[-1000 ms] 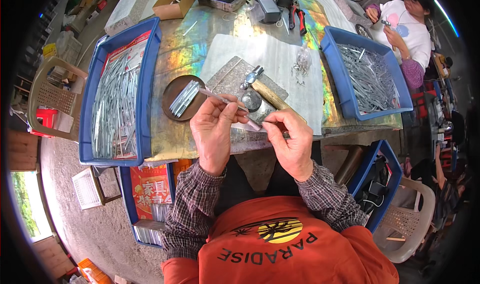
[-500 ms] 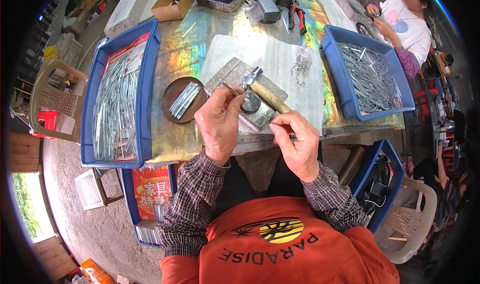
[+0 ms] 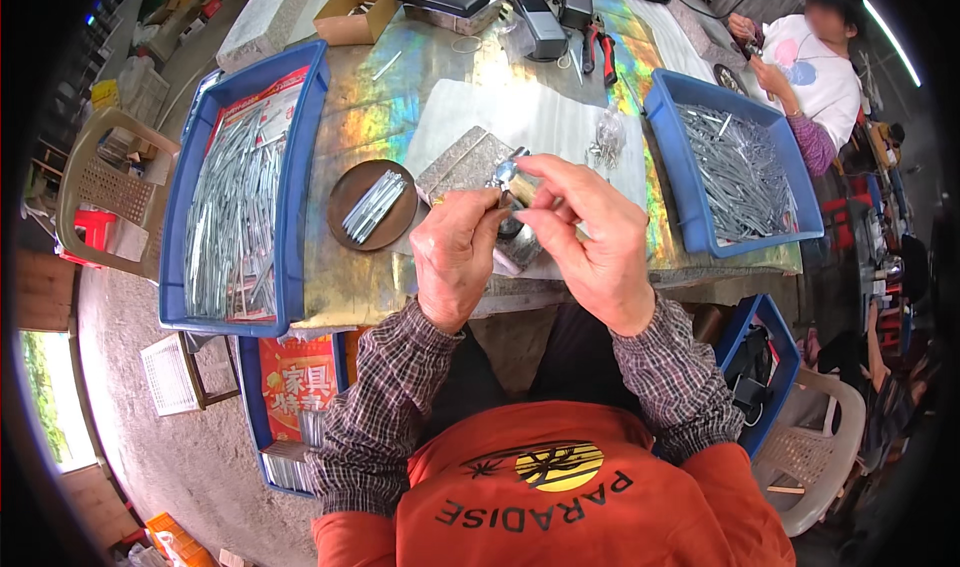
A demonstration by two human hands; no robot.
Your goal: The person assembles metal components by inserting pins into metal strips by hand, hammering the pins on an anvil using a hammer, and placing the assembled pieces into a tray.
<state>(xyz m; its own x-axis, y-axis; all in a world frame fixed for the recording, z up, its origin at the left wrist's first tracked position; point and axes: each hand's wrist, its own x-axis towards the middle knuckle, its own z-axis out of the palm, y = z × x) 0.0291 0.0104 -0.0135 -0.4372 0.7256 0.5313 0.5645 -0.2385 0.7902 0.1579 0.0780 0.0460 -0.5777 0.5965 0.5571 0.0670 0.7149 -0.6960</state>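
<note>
My left hand [image 3: 448, 257] is closed in a pinch on a small dark metal piece [image 3: 505, 201] whose kind I cannot tell. My right hand [image 3: 598, 237] meets it from the right, thumb and fingers curled together at the piece; what they grip is too small to make out. Just beyond the fingertips lies a hammer, its shiny head [image 3: 507, 170] visible and its wooden handle mostly behind my right hand. Under it is a speckled stone block [image 3: 460, 162], partly covered by my hands. Left of that, a round brown dish [image 3: 343, 192] holds several flat silvery metal strips [image 3: 376, 207].
Blue trays of metal strips flank me, the left tray [image 3: 296, 197] and the right tray [image 3: 765, 247]. A small clear bag [image 3: 609, 132] lies on white sheeting. Farther back are red-handled pliers [image 3: 605, 52] and a cardboard box [image 3: 350, 17]. Another person [image 3: 810, 77] works at far right.
My right hand has moved up and left to meet my left hand, now covering much of the hammer handle. My left hand has shifted slightly right and down. The view has tilted a little.
</note>
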